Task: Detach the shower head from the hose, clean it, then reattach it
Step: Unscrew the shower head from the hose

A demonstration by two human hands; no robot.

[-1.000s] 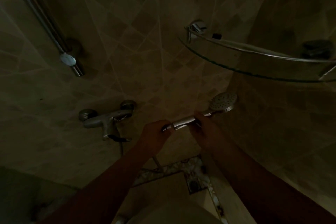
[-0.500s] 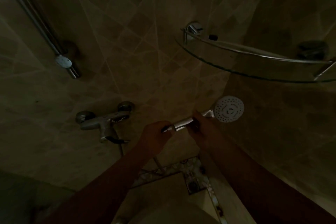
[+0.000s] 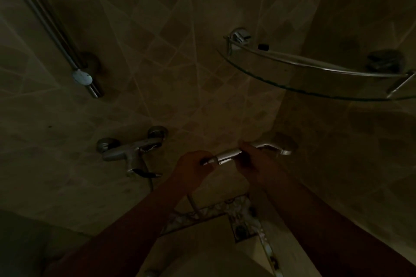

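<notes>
In dim light, a chrome shower head (image 3: pixel 279 147) with a long handle lies crosswise in front of me, its spray face turned away so only the edge shows. My right hand (image 3: pixel 254 162) grips the handle near its middle. My left hand (image 3: pixel 191 167) pinches the hose nut at the handle's left end. The hose (image 3: pixel 191 200) drops from under my left hand toward the floor and is mostly hidden by my forearm.
A chrome mixer tap (image 3: pixel 130 150) is fixed to the tiled wall at left, with a slanted rail (image 3: pixel 49 27) above it. A glass corner shelf (image 3: pixel 315 74) juts out at upper right. A floor drain (image 3: pixel 242 229) lies below.
The shower head has rotated about its handle: its white spray face, which showed half a second ago, now points away. Both hands stay on the handle and nut.
</notes>
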